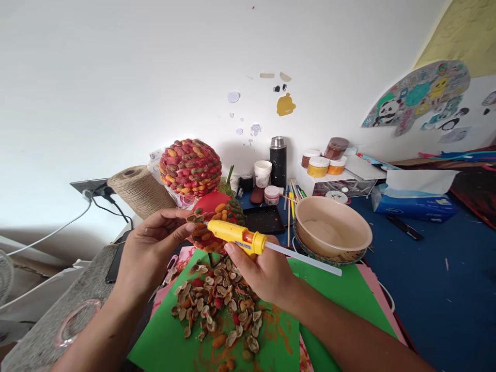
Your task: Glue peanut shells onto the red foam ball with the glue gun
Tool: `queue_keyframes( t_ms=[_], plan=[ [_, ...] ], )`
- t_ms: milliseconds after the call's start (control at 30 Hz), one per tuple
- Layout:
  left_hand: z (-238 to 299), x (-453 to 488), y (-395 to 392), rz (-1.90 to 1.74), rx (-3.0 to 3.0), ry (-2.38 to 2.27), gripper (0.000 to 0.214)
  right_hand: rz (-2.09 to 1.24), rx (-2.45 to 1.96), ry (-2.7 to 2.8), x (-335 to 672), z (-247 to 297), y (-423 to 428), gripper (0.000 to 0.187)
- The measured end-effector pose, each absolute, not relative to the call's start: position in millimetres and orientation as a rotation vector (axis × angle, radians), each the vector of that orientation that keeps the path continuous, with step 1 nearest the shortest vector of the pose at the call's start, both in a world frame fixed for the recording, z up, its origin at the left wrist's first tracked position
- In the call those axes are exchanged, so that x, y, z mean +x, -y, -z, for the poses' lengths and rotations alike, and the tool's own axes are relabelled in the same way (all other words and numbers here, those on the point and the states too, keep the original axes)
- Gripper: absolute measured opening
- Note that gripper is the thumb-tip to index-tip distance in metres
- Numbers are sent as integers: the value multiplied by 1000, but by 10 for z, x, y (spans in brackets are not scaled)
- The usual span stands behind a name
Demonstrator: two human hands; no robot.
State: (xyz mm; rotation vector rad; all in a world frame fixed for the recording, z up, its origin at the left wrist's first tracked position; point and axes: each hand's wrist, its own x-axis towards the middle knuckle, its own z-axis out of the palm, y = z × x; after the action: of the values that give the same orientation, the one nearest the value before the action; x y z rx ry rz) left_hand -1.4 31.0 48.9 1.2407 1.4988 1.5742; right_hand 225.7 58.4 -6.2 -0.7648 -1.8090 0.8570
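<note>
My right hand (260,273) grips a yellow glue gun (236,235) with a clear glue stick (306,259) jutting out its back toward the right. Its nozzle points left at a peanut shell (195,218) pinched in the fingers of my left hand (155,240). Just behind the shell is a red ball (213,204) partly covered with painted shells. Below both hands a pile of loose peanut shells (217,305) lies on a green sheet (170,341).
A finished shell-covered ball (189,166) and a twine spool (141,190) stand at the back left. A beige bowl (333,227), paint jars (318,166), a black flask (278,161), paper cups (262,173) and a tissue box (414,199) occupy the blue table (445,279).
</note>
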Motion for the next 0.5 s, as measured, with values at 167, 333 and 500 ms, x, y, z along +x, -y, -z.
queue_keyframes(
  t_ms=[167, 333, 500],
  plan=[
    [-500, -14, -297, -1573, 1253, -1511, 42, -781, -745, 1825, 2256, 76, -586, 44],
    [-510, -4, -300, -1567, 1271, -1513, 41, -824, -756, 1806, 2246, 72, -588, 42],
    [-529, -7, -306, -1556, 1276, -1521, 44, -847, -740, 1801, 2243, 84, -584, 39]
  ],
)
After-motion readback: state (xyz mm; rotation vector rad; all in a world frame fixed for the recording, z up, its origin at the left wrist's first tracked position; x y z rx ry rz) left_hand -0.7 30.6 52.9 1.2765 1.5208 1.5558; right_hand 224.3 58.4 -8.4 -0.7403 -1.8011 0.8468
